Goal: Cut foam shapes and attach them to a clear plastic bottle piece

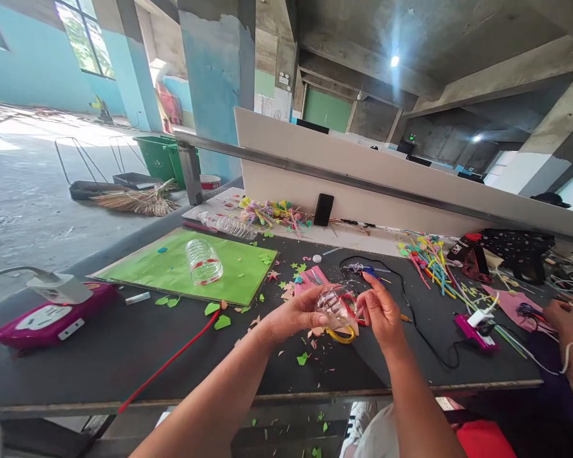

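Over the dark table, my left hand (298,315) is closed around a clear plastic bottle piece (333,305) that looks cut off, with some red showing through it. My right hand (381,312) meets the piece's right edge with thumb and curled fingers, its index finger raised. Just below lie yellow-handled scissors (342,335), their blades hidden by the plastic and paper. Pink and green paper scraps surround my hands. On the green sheet (241,254) to the left lies another clear bottle section (203,262) with red marks.
A clear bottle (229,225) lies behind the green sheet. Purple power strips (52,316) sit at left and right, with a red cord (172,359) and a black cable (410,305) across the table. A phone (323,210) leans on the divider. At right is another person's hand (566,318).
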The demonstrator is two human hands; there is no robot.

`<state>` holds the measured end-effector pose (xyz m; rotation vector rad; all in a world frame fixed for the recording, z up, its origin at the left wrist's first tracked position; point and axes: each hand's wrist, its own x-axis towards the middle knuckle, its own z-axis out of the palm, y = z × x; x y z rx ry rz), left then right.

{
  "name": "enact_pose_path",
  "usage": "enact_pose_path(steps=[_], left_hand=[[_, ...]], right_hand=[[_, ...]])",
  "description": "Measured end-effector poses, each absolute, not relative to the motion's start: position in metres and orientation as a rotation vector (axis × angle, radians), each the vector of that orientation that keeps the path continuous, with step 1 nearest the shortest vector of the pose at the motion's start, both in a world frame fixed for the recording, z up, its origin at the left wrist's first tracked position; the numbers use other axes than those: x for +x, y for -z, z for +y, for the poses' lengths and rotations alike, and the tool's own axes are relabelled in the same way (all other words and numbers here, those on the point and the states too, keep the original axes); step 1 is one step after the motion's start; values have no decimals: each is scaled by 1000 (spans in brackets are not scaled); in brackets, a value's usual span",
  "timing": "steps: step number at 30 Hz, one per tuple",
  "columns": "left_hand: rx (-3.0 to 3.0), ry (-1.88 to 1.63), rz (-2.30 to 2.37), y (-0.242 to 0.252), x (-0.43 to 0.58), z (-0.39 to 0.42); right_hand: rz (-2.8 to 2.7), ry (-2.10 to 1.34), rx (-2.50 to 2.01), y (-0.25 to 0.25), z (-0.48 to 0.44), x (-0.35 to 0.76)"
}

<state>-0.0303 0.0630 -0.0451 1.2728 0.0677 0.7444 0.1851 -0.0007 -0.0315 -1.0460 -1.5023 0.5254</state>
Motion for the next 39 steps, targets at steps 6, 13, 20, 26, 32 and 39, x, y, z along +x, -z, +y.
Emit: enact_pose_path(steps=[6, 13, 20, 26, 32, 39], left_hand=[[1281, -707, 41, 42, -32, 60], [1149, -782, 81, 44, -39, 63], [1070, -952, 0, -4, -58, 69], [1098, -1072, -11, -30, -86, 74], [1148, -1147, -46, -49, -108, 82], [1152, -1148, -88, -59, -102, 86]], right_hand=[[-1624, -398, -1096, 29, -8, 186], [-1630, -327, -1066, 24, 2, 176], [-1525, -486, -1118, 20, 47, 146], [-1575, -787, -1242, 25, 89, 120], [-1443, -979, -1280, -18, 115, 104], [-1377, -782, -1206, -67, 110, 111]])
